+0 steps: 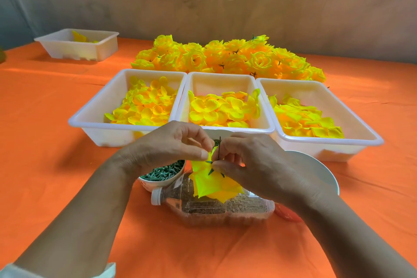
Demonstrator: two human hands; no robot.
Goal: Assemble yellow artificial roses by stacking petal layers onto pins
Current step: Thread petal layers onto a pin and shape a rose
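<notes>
My left hand (171,144) and my right hand (250,165) meet over the middle of the table. Between them stands a thin dark pin (219,146), pointing up, with yellow petal layers (214,184) hanging below it and green sepal tips showing. My right hand pinches the pin just above the petals. A yellow petal edge beside the pin is pinched by my left thumb and fingers. Three white trays of loose yellow petals stand behind: left (90,117), middle (225,130), right (365,137). Finished yellow roses (228,56) are piled beyond them.
A small white bowl of green pins (162,172) sits under my left wrist. A clear plastic bottle (214,207) with brown filling lies on its side below my hands. A white dish (320,171) is at right. Another white tray (79,45) stands far left on the orange cloth (56,142).
</notes>
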